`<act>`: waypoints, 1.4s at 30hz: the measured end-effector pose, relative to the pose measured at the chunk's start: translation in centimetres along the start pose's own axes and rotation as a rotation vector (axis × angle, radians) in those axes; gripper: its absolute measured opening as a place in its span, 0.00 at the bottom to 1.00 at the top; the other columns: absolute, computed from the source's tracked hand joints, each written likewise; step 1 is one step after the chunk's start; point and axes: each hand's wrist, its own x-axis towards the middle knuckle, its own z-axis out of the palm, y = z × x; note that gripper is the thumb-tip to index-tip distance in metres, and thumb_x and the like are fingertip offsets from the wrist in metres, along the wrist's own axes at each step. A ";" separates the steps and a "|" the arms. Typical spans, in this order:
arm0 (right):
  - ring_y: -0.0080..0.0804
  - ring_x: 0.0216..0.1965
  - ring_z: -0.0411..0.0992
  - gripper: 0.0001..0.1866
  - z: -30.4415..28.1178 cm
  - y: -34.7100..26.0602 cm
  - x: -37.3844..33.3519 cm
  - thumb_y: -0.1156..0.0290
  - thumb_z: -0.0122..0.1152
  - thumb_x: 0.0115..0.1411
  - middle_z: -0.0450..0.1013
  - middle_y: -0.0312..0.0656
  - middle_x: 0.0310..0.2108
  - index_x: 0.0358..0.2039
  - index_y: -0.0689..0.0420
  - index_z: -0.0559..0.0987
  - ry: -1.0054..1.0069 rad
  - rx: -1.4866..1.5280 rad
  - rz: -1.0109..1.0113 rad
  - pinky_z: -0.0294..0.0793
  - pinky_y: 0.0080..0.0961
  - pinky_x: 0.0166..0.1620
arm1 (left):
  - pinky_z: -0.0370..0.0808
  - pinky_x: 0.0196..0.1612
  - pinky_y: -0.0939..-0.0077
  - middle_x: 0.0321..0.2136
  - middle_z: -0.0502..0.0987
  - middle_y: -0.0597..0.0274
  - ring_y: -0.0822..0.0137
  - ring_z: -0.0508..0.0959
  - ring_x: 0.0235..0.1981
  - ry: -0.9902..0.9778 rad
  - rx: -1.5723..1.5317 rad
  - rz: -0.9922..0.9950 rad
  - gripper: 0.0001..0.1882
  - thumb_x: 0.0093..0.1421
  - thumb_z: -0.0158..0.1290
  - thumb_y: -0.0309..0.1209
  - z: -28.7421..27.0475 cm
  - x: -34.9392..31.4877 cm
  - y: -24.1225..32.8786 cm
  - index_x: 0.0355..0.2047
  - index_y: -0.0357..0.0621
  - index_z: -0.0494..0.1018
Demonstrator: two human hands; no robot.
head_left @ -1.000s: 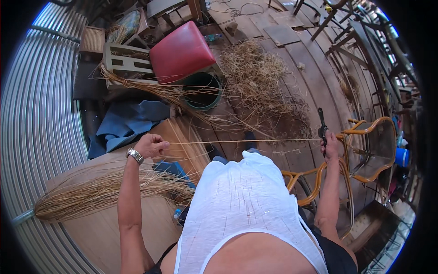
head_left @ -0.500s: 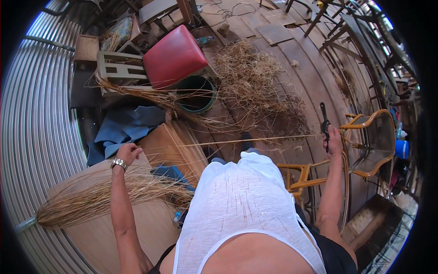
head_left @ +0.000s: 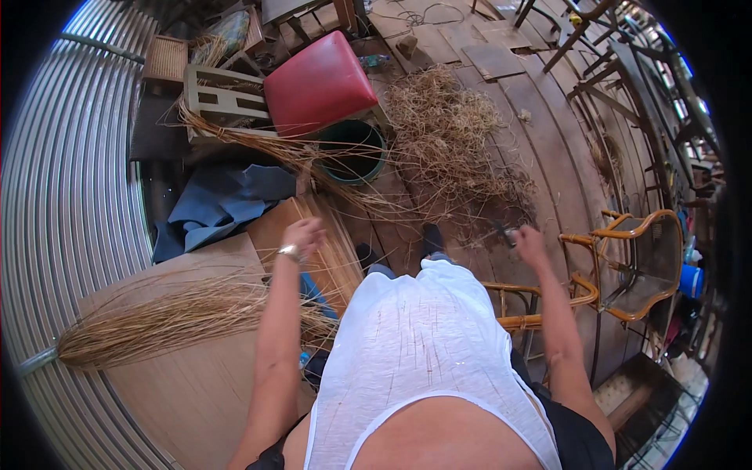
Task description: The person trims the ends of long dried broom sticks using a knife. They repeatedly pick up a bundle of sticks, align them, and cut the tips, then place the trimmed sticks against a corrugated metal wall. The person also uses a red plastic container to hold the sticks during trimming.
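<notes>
My left hand (head_left: pixel 304 233), with a metal watch on its wrist, hovers over the edge of a wooden board (head_left: pixel 325 243). Its fingers look curled together, though blur hides what they hold, if anything. My right hand (head_left: pixel 529 241) grips a dark tool shaped like a spokeshave (head_left: pixel 502 232), out in front of the rattan chair. The tool is smeared by motion. No strand shows clearly between the two hands. A bundle of long cane strips (head_left: pixel 180 319) lies left of my left forearm on a flat panel (head_left: pixel 184 392).
Curly shavings (head_left: pixel 446 129) pile on the plank floor ahead. A dark green bucket (head_left: pixel 352 153) stands beside a red-seated chair (head_left: pixel 321 82), with more strips (head_left: pixel 258 142) across it. Blue cloth (head_left: pixel 227 204) lies at left. A rattan chair (head_left: pixel 638 262) stands at right.
My hands have come nearer each other, the left moving right and the right moving left with the tool. The taut strip that ran between them no longer shows.
</notes>
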 end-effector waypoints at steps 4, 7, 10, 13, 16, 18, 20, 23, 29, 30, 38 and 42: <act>0.35 0.19 0.73 0.11 4.1 -6.9 -3.0 0.64 0.55 0.62 0.73 0.48 0.22 0.33 0.59 0.71 -0.077 0.355 -0.133 0.72 0.29 0.22 | 0.68 0.25 0.86 0.28 0.77 0.67 0.79 0.73 0.25 -0.447 0.189 0.123 0.15 0.59 0.58 0.36 12.0 -0.7 -0.4 0.42 0.40 0.75; 0.21 0.15 0.68 0.09 4.3 -13.1 -5.5 0.65 0.52 0.65 0.71 0.40 0.20 0.34 0.58 0.69 -0.273 0.649 -0.137 0.68 0.21 0.18 | 0.67 0.24 0.88 0.30 0.79 0.66 0.80 0.74 0.25 -0.526 0.352 0.205 0.13 0.59 0.58 0.36 17.0 -1.9 1.3 0.40 0.40 0.76; 0.16 0.14 0.65 0.08 4.8 -16.5 -6.0 0.65 0.49 0.67 0.70 0.36 0.20 0.35 0.56 0.68 -0.386 0.756 -0.190 0.65 0.17 0.16 | 0.67 0.24 0.88 0.29 0.80 0.66 0.80 0.75 0.25 -0.610 0.417 0.238 0.12 0.59 0.59 0.35 19.0 -2.0 2.1 0.39 0.40 0.76; 0.15 0.14 0.63 0.08 5.0 -18.3 -5.7 0.64 0.49 0.67 0.69 0.34 0.20 0.35 0.55 0.68 -0.409 0.778 -0.219 0.64 0.17 0.16 | 0.69 0.25 0.87 0.27 0.79 0.67 0.80 0.75 0.24 -0.688 0.361 0.257 0.13 0.56 0.61 0.35 20.1 -1.7 2.2 0.38 0.40 0.77; 0.14 0.14 0.63 0.08 4.9 -18.6 -5.5 0.64 0.51 0.66 0.69 0.33 0.19 0.35 0.55 0.69 -0.400 0.798 -0.240 0.64 0.16 0.16 | 0.70 0.27 0.86 0.25 0.79 0.68 0.79 0.74 0.24 -0.580 0.653 0.297 0.14 0.55 0.63 0.35 21.2 -3.4 3.2 0.37 0.39 0.78; 0.15 0.14 0.64 0.07 5.1 -18.5 -5.4 0.65 0.53 0.65 0.69 0.33 0.18 0.35 0.54 0.69 -0.382 0.811 -0.262 0.63 0.17 0.16 | 0.71 0.28 0.85 0.25 0.78 0.68 0.79 0.74 0.25 -0.575 0.713 0.326 0.14 0.54 0.63 0.35 21.6 -3.1 2.6 0.35 0.38 0.78; 0.15 0.14 0.65 0.08 5.4 -18.3 -5.3 0.66 0.56 0.63 0.69 0.34 0.17 0.33 0.56 0.69 -0.301 0.765 -0.304 0.63 0.18 0.16 | 0.72 0.29 0.83 0.25 0.78 0.67 0.78 0.74 0.25 -0.582 0.739 0.357 0.14 0.53 0.64 0.35 21.8 -2.6 1.6 0.34 0.38 0.79; 0.16 0.14 0.66 0.10 5.5 -18.4 -5.7 0.68 0.60 0.60 0.70 0.35 0.15 0.31 0.60 0.71 -0.182 0.690 -0.234 0.64 0.19 0.17 | 0.73 0.32 0.80 0.27 0.80 0.65 0.77 0.75 0.27 -0.604 0.751 0.363 0.14 0.52 0.64 0.35 21.9 -2.9 1.2 0.33 0.36 0.80; 0.21 0.14 0.69 0.12 5.3 -18.0 -5.0 0.66 0.60 0.59 0.72 0.38 0.15 0.31 0.65 0.76 -0.479 0.487 -0.146 0.66 0.22 0.17 | 0.75 0.33 0.79 0.28 0.81 0.61 0.76 0.77 0.27 -0.511 0.725 0.347 0.09 0.55 0.60 0.31 20.6 -1.0 -1.4 0.32 0.38 0.79; 0.21 0.14 0.69 0.12 5.3 -17.1 -4.6 0.66 0.59 0.59 0.73 0.38 0.15 0.31 0.64 0.77 -0.552 0.405 -0.161 0.67 0.22 0.16 | 0.75 0.33 0.79 0.27 0.80 0.61 0.76 0.77 0.27 -0.483 0.661 0.329 0.08 0.56 0.58 0.30 19.9 -0.6 -1.8 0.32 0.38 0.79; 0.53 0.26 0.72 0.08 2.1 -10.8 -3.4 0.70 0.52 0.62 0.70 0.56 0.22 0.32 0.61 0.68 -0.048 0.229 -0.463 0.69 0.39 0.28 | 0.75 0.37 0.64 0.32 0.80 0.48 0.51 0.80 0.31 -0.469 1.507 0.481 0.19 0.53 0.53 0.43 12.3 -2.2 3.1 0.37 0.42 0.79; 0.49 0.26 0.71 0.06 -1.6 -16.3 -2.9 0.71 0.53 0.63 0.68 0.54 0.22 0.35 0.59 0.67 -0.081 0.261 -0.618 0.69 0.38 0.31 | 0.75 0.36 0.67 0.29 0.81 0.52 0.57 0.79 0.29 -0.587 1.527 0.525 0.18 0.54 0.55 0.45 13.9 -6.6 7.9 0.35 0.44 0.80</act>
